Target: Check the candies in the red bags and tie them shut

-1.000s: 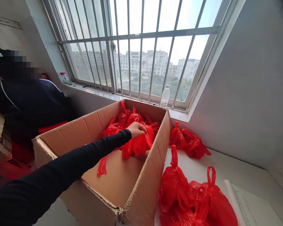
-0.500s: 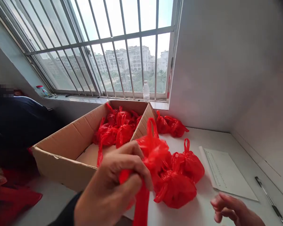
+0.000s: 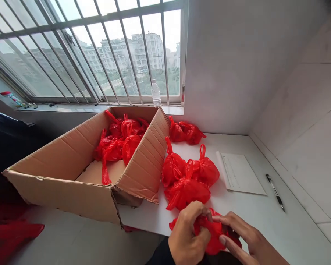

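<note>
At the table's front edge, my left hand grips the gathered top of a red plastic bag, its fingers curled. From the other side my right hand pinches the same bag between fingers and thumb. What the bag contains is hidden. Just beyond my hands sits a cluster of knotted, filled red bags with loop handles sticking up. To their left stands an open cardboard box, with several more tied red bags heaped toward its far end.
Two red bags lie against the wall behind the cluster. A written notepad and a pen lie on the white table at right. A plastic bottle stands on the sill; a person's dark sleeve shows at left.
My left hand has come down and right with the red bag, from above the cluster to the front edge. My right hand, open and apart before, now holds that bag too. The view has shifted.
</note>
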Motion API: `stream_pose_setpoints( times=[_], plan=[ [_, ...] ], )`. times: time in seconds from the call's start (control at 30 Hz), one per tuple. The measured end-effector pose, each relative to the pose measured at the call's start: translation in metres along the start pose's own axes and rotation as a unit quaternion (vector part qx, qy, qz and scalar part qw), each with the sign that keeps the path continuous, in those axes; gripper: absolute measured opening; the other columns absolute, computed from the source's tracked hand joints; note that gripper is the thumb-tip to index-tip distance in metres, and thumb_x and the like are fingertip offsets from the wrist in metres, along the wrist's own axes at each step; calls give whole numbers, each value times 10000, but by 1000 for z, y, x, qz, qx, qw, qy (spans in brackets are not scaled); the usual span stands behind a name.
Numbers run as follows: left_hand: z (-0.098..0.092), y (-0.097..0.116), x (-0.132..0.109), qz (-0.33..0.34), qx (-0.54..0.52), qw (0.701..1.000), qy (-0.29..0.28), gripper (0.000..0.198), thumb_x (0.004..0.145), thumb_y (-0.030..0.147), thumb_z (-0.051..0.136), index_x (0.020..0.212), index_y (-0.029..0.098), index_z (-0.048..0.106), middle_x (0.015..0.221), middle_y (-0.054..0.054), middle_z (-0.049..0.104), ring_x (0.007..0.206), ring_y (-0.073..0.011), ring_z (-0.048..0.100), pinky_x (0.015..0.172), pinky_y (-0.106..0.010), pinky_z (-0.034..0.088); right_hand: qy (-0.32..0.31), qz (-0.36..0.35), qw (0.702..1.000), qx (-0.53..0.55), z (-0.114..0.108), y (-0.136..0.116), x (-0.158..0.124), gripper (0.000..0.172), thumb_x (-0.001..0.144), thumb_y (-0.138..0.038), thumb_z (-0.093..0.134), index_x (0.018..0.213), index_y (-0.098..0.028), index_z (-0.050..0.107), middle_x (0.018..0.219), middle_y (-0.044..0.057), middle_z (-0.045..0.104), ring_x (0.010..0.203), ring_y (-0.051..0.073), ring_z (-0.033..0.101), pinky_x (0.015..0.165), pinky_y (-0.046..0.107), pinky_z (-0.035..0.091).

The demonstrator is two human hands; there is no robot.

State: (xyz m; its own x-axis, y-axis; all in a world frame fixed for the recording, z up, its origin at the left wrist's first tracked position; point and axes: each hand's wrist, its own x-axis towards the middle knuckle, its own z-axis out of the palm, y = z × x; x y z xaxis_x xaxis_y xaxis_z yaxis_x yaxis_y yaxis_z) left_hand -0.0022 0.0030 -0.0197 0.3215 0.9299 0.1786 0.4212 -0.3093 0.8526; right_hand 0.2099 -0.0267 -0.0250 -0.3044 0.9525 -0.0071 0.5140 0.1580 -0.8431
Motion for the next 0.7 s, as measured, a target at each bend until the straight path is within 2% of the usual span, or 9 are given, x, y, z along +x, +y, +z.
stream_pose_setpoints(
  times=[0.07,0.17,0.27,0.33,0.47,0.6,0.67,0.7],
  plan=[
    [-11,-10,4,-3,19,1000,11,342,609,-20,453,819,228,562,834,-1,640,801,-171,606,752,-294,497,6,21,999,-24,-11,7,2,280,991,-410,518,1191,-310,687,1037,41,692,924,189,679,871,292,548],
    [-23,-30,10,-16,54,997,53,304,789,16,426,940,213,603,947,-45,627,936,-217,596,870,-393,481,62,72,995,-32,-20,16,7,258,1009,-366,464,1114,-250,670,961,38,665,800,173,631,773,313,525],
    [-18,-40,10,15,88,995,51,451,861,83,518,1265,259,612,1253,-89,568,1202,-279,513,1025,-491,413,96,94,991,-14,-18,17,14,157,977,-343,518,1000,-227,623,950,23,649,794,164,597,751,306,503],
    [-11,-39,9,50,106,992,49,457,858,147,631,1290,295,629,1266,-78,561,1228,-296,488,1092,-531,349,104,94,990,-10,-14,12,18,128,945,-348,574,902,-227,575,875,-4,617,759,153,560,727,294,481],
    [-6,-34,10,82,117,985,100,179,903,160,641,1043,244,713,1102,-71,571,1095,-254,545,997,-455,432,143,100,985,12,-12,7,15,242,985,-407,522,821,-230,503,763,-28,543,708,143,501,706,288,442],
    [-21,-34,4,83,113,970,197,250,911,123,641,1098,264,730,1215,-76,552,1127,-235,567,1013,-428,437,198,119,970,70,-16,13,0,230,1005,-435,497,909,-231,542,857,2,596,791,166,571,762,298,472],
    [-28,-34,-5,79,99,964,232,291,891,123,671,1109,300,746,1129,-50,576,1055,-214,589,967,-388,452,212,113,967,84,-17,15,-7,168,1008,-401,501,1029,-246,561,965,21,620,892,184,604,817,309,485],
    [-30,-33,-11,68,77,968,228,312,890,133,675,1133,316,742,1073,-37,595,1001,-199,600,913,-351,466,213,104,968,85,-16,14,-10,158,1005,-370,511,1111,-262,556,1038,29,625,965,191,610,860,315,485]
  ],
)
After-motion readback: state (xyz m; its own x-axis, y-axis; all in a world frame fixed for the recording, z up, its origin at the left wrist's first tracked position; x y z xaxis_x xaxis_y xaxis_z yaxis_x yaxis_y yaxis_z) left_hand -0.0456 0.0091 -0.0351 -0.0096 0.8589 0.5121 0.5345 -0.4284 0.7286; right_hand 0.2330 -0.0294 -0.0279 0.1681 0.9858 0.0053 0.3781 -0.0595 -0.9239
